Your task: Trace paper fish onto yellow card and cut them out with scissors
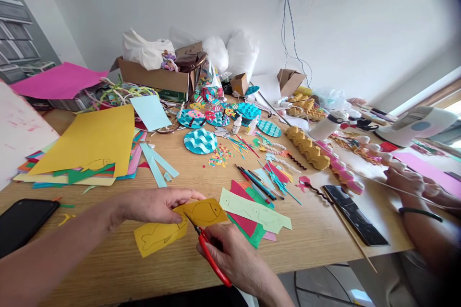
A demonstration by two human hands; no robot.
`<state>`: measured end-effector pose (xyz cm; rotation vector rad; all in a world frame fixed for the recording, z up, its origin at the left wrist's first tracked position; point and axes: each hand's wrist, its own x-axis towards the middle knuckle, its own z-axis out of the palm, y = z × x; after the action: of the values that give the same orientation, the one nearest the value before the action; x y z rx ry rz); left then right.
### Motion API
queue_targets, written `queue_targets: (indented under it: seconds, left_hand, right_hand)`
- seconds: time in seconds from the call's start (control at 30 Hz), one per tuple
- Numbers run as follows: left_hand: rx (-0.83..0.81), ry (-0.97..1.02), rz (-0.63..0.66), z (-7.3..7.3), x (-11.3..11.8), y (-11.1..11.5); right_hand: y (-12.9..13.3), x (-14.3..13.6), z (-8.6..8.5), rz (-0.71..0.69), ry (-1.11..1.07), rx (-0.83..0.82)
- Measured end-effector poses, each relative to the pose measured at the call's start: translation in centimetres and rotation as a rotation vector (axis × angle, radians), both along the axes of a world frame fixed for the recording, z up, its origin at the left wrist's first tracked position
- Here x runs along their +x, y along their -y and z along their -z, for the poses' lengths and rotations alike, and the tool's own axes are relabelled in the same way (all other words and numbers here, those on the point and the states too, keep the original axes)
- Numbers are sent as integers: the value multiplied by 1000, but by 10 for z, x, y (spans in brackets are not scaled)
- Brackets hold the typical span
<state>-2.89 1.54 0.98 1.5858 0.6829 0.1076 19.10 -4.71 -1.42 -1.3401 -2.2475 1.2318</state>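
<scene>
My left hand [154, 206] grips a strip of yellow paper [158, 239] between thumb and fingers. Fish outlines are drawn on the strip, one on each side of my thumb. In my right hand [234, 254] is a pair of scissors [212, 261] with red handles. Its blades meet the strip between the two drawn fish, where a cut runs in from the lower edge. Just right of the strip lies a pale green paper strip [252, 211] with more drawn outlines, over red and green paper pieces.
Pens [254, 182] lie beyond the papers. Stacked coloured sheets [93, 129] and a black phone [25, 220] are at left. Decorated blue discs [200, 141] and glue bottles [236, 125] stand mid-table. Another person's hands [406, 180] work at right, near a dark phone [355, 213].
</scene>
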Motion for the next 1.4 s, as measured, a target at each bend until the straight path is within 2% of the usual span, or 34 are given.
queue_targets:
  seconds: [0.23,0.4,0.57,0.7,0.83,1.1,1.4]
  left_hand:
    - [52,-54,32,-2,2,-5]
    - [31,-44,52,0,0,-8]
    - [9,-86,-7,7,-10,-6]
    - [-32,-88,-25,11,-14,-1]
    - [-63,-59,3,9,-10,0]
    - [35,-155,97,2,-7,-4]
    - [-18,-123,141,0,-5,-4]
  right_hand:
    - [0,1,2,7,-15,27]
    - [0,4,6,5,-41,-43]
    - [1,5,12,14,-67,-91]
    - [0,2,8,-6,-56,-109]
    - [-4,-1,4,-35,-49,-94]
    - [-4,0,6,-80,-43,-65]
    - [-7,1,8,-106,-61,-61]
